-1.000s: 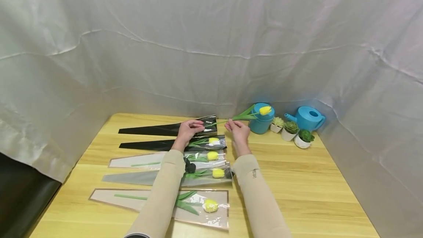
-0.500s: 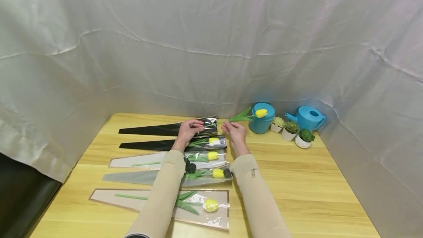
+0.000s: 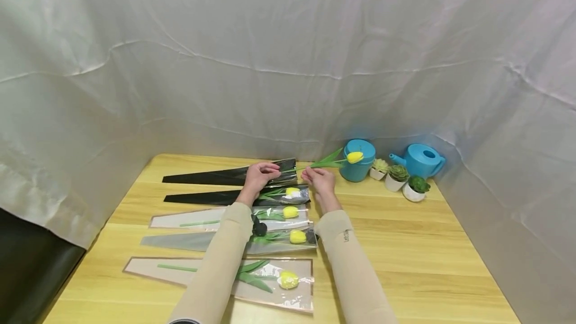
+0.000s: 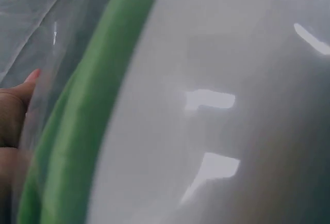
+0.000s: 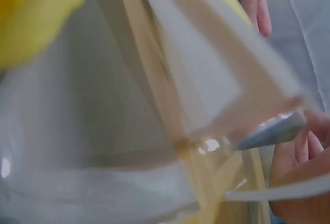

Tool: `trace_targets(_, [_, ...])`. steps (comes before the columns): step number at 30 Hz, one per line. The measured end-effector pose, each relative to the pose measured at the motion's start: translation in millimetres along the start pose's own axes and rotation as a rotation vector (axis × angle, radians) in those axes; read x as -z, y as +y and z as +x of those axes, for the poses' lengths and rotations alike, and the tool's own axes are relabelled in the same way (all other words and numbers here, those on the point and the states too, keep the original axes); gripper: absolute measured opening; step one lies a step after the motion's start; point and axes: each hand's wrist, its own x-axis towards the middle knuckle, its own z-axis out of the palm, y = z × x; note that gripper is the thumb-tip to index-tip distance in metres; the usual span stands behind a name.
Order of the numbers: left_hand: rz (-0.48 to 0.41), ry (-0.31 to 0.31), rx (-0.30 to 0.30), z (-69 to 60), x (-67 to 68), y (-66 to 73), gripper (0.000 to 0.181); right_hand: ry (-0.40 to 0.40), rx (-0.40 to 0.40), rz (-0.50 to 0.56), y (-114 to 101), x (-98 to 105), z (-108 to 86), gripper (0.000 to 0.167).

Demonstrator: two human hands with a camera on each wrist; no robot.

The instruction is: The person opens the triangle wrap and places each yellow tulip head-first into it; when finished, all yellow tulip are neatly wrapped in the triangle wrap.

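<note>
My right hand (image 3: 321, 180) pinches the thin green stem of a yellow artificial tulip (image 3: 355, 157). The bloom points right, in front of a blue canister (image 3: 358, 171). Leftward, the stem's end lies at the mouth of the farthest black-and-clear flower sleeve (image 3: 211, 177). With thumb and fingers, my left hand (image 3: 256, 180) holds that sleeve near its wide end; the exact fingertip contact is too small to tell. Both wrist views are mostly filled by blurred close wrapping, with green leaves (image 4: 98, 90) in the left and a yellow petal (image 5: 36, 17) in the right.
Below lie several sleeves each holding a yellow tulip: one black (image 3: 198, 198), one white (image 3: 166, 221), one grey (image 3: 175, 242) and a larger pinkish one (image 3: 144, 265). Several potted succulents (image 3: 397, 174) and a blue watering can (image 3: 420, 160) stand at the back right.
My right hand has moved slightly left with the tulip, and the bloom has come left and lower. My left hand has stayed at the sleeve.
</note>
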Motion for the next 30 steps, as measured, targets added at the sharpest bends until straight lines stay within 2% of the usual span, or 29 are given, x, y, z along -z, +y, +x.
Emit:
trace_targets(3, [0.007,0.0,-0.011,-1.1,-0.8,3.1,0.023,-0.021,0.007,-0.017,1,-4,0.1,0.024])
trace_targets(7, [0.011,-0.013,-0.026,-2.6,-3.9,6.4,0.021,-0.035,0.017,-0.09,4,-7,0.0,0.025])
trace_targets(10, [0.018,-0.014,-0.027,-3.5,-6.5,7.1,0.022,-0.04,0.002,-0.136,6,-8,0.7,0.025])
trace_targets(14, [0.017,-0.002,-0.013,-4.2,-7.7,5.0,0.021,-0.063,-0.032,-0.132,7,-7,2.3,0.027])
trace_targets(19, [0.002,-0.005,-0.001,-3.3,-6.2,0.7,0.02,-0.076,-0.068,-0.141,3,2,2.2,0.03])
trace_targets(22, [0.003,-0.012,-0.003,-3.1,-4.6,-0.3,0.02,-0.065,-0.062,-0.173,-2,10,1.2,0.032])
trace_targets(24, [0.001,-0.017,-0.002,-3.2,-3.9,-0.8,0.022,-0.047,-0.04,-0.218,-7,17,0.3,0.03])
trace_targets(26, [0.003,-0.024,0.002,-3.3,-3.4,-1.5,0.023,-0.018,0.019,-0.304,-14,27,0.1,0.027])
trace_targets(30, [0.005,-0.042,-0.004,-2.4,-3.1,-4.1,0.026,0.04,0.213,-0.534,-29,52,2.6,0.021])
